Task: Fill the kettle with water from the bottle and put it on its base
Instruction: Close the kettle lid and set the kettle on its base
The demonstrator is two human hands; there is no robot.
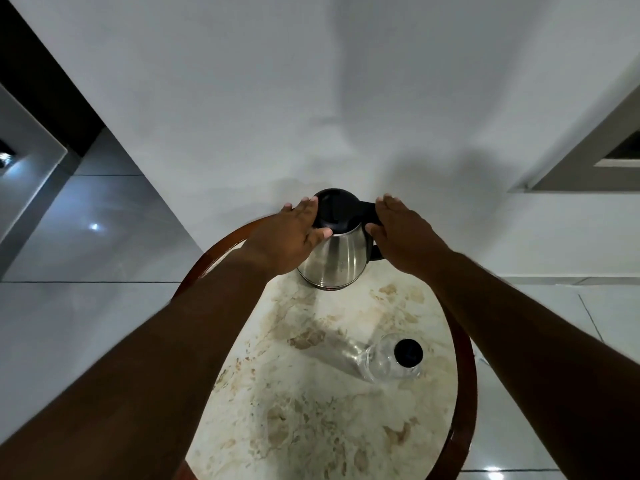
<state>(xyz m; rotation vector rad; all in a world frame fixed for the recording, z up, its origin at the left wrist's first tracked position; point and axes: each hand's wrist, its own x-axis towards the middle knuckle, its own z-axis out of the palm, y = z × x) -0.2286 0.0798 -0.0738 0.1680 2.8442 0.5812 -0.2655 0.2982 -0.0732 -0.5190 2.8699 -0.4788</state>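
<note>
A steel kettle (337, 259) with a black lid and black handle stands at the far end of the round marble table (311, 410). My left hand (294, 233) lies against the kettle's left side, thumb on the lid's rim and fingers spread. My right hand (403, 233) reaches over the black handle on the right, fingers extended. A clear plastic bottle (388, 360) with a black cap stands upright on the table, nearer to me and to the right. No kettle base is visible.
The table has a dark wooden rim (465, 375) and stands close to a white wall (311, 98). Glossy pale floor tiles (86, 237) lie on both sides. A grey ledge (588, 161) sits on the wall at the right.
</note>
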